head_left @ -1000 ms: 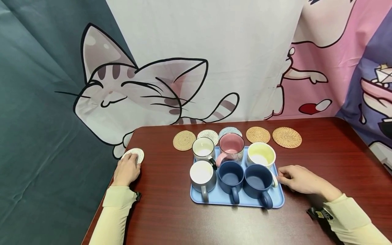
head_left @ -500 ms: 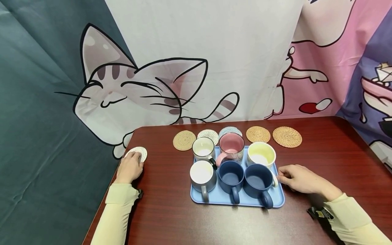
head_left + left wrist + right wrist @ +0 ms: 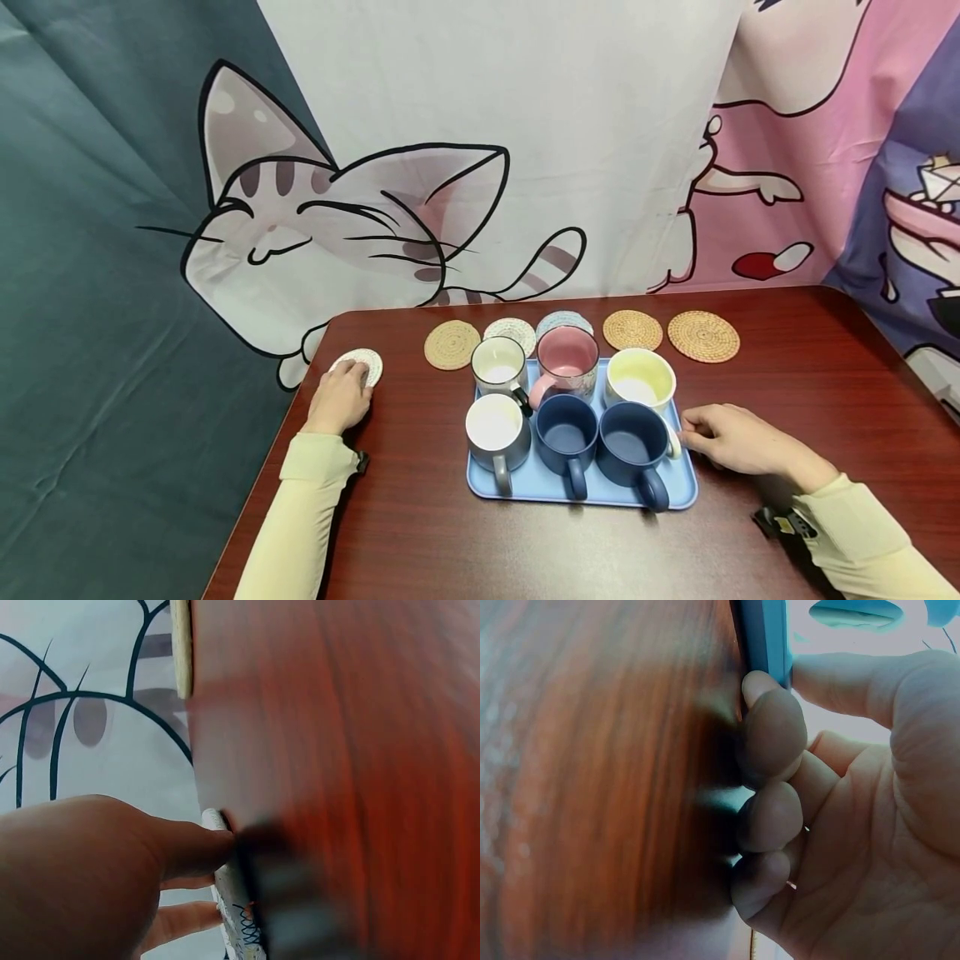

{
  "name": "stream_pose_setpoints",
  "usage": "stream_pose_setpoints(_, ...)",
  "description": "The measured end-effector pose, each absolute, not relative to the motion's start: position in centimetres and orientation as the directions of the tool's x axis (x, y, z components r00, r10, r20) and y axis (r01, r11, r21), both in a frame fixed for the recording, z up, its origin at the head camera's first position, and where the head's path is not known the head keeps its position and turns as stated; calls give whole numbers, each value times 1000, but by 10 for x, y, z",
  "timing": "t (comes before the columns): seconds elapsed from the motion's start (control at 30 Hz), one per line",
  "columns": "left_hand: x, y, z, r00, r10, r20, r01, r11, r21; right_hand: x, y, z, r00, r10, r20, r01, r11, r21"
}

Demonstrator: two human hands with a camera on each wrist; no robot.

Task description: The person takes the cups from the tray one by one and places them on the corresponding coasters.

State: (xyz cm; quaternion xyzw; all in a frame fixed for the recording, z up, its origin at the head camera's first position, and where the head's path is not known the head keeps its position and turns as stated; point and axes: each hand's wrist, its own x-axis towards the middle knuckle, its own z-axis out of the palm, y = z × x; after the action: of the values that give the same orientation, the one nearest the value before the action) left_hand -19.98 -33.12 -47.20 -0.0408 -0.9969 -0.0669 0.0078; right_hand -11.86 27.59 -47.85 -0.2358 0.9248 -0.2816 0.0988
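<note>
At the table's left side my left hand (image 3: 342,398) holds a round white woven coaster (image 3: 367,363) low at the table surface. In the left wrist view the thumb and fingertips meet the edge and face of the white coaster (image 3: 231,900). My right hand (image 3: 738,437), fingers curled, pinches the right rim of a light blue tray (image 3: 480,483); the right wrist view shows thumb and forefinger at the tray's corner (image 3: 766,637). Several mugs stand on the tray, among them a pink mug (image 3: 566,358), a grey mug (image 3: 510,446) and a navy mug (image 3: 630,442).
Behind the tray lies a row of round coasters: a tan coaster (image 3: 452,344), a speckled white one, a pale blue one and two straw coasters, such as the rightmost straw coaster (image 3: 703,336). A printed cloth (image 3: 600,125) hangs beyond the table's back edge.
My left hand has slid the white coaster rightward and slightly toward the back of the table. The right hand, tray and mugs have stayed in place.
</note>
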Motion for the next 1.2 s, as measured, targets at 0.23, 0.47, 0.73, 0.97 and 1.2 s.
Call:
stream_pose_setpoints(0.23,-213,-317,-472,-994,113,-5,112,986,121,-119,276,-480,-868,-494,-39,-392,732,-557)
stream_pose_setpoints(0.47,-225,-300,-472,-991,134,-16,132,984,117,-119,276,-479,-868,-494,-47,-386,732,-561)
stream_pose_setpoints(0.73,-235,-286,-471,-988,154,-16,150,979,139,-119,275,-478,-874,-484,-42,-383,740,-553)
stream_pose_setpoints(0.97,-242,-280,-472,-984,175,-8,173,976,129,-118,275,-477,-874,-482,-51,-377,742,-555)
stream_pose_setpoints(1.2,-245,-275,-472,-984,180,9,180,975,130,-118,274,-477,-877,-478,-47,-377,745,-550)
